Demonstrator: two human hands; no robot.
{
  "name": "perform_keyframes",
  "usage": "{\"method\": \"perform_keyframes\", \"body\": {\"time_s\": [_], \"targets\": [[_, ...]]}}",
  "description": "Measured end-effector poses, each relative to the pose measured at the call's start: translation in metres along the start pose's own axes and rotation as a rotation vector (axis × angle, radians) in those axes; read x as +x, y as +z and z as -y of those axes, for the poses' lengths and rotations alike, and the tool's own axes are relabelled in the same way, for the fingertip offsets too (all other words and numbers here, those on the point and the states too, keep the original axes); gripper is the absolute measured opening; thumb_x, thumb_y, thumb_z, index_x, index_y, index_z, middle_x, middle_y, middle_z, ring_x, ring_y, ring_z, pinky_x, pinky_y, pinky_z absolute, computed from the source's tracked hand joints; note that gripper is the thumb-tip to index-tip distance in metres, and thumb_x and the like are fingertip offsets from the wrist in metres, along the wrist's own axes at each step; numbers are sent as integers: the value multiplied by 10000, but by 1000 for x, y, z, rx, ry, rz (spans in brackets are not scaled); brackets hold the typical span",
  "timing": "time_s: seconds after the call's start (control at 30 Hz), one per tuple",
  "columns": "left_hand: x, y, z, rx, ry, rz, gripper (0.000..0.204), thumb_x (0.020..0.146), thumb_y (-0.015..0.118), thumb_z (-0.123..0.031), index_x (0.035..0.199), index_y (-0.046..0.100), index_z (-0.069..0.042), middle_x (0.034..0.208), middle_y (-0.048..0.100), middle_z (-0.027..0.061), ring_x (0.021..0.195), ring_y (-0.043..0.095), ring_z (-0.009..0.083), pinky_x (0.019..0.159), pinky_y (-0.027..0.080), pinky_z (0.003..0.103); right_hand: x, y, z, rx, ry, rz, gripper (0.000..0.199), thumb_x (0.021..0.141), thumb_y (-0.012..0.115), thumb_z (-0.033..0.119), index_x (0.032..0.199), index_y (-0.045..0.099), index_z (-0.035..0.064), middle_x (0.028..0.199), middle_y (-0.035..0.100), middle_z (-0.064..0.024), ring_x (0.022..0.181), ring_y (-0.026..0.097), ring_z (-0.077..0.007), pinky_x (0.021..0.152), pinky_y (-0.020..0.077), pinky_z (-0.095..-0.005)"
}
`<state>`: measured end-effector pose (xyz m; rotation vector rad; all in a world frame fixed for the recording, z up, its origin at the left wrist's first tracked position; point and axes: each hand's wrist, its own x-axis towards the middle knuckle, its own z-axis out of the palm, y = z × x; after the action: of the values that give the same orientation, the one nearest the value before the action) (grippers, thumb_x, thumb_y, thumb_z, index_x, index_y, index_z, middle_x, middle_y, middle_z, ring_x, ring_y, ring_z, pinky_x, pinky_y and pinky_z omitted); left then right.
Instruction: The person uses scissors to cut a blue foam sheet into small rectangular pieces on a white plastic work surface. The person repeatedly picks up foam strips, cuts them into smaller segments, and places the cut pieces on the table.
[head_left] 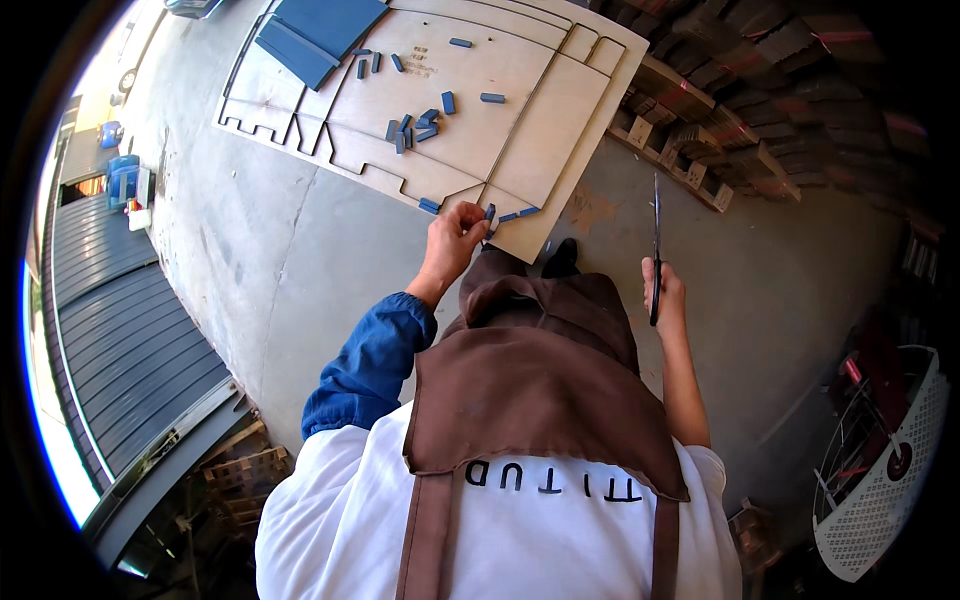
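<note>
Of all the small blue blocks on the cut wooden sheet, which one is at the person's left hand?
The small blue block at the sheet's near corner, right at the left hand's fingertips. The other blocks lie farther up the sheet, away from it.

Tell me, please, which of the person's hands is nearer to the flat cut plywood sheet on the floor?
Left. The left hand rests on the near edge of the plywood sheet; the right hand is off to its side, holding a thin dark tool.

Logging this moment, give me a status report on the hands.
Left hand pinching small blue piece at plywood sheet corner. Right hand gripping long blade, raised. Loose blue pieces scattered on sheet.
</note>
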<state>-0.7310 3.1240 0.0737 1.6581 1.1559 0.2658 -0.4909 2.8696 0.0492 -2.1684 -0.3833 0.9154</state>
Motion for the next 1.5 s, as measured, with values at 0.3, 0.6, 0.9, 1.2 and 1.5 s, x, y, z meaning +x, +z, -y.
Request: {"method": "perform_keyframes", "body": {"time_s": [0.3, 0.6, 0.9, 1.2, 1.5], "targets": [[25, 13, 9, 379, 69, -239, 167, 775, 644, -167, 897, 632, -54, 835, 629, 134, 790, 618, 308, 722, 486, 398, -11, 25, 25, 319, 70, 101, 466, 895, 609, 447, 638, 435, 100, 515, 426, 27, 422, 427, -64, 402, 349, -227], [26, 14, 15, 433, 75, -251, 143, 778, 638, -171, 878, 623, -70, 813, 630, 120, 792, 611, 310, 706, 479, 407, -5, 17, 27, 313, 57, 114, 450, 892, 592, 489, 742, 495, 76, 551, 438, 28, 454, 432, -61, 423, 363, -220], [26, 15, 11, 487, 79, -254, 132, 779, 637, -182, 856, 597, -83, 822, 616, 92, 825, 591, 298, 706, 447, 406, -8, 19, 30, 252, 51, 124, 450, 904, 572, 476, 748, 518, 57, 548, 463, 19, 461, 460, -76, 441, 385, -230], [32, 5, 16, 502, 185, -202, 147, 833, 613, -181, 901, 658, -58, 845, 645, 115, 789, 620, 302, 709, 483, 381, -8, 29, 31, 252, 43, 176, 459, 900, 575, 484, 735, 512, 60, 542, 455, 22, 455, 454, -72, 439, 385, -232], [24, -30, 16, 406, 163, -142, 127, 809, 612, -142, 906, 650, -69, 857, 664, 122, 849, 627, 307, 742, 492, 385, 1, 38, 32, 174, 31, 164, 442, 870, 636, 460, 783, 513, 44, 587, 504, 0, 481, 497, -88, 455, 412, -242]]}}
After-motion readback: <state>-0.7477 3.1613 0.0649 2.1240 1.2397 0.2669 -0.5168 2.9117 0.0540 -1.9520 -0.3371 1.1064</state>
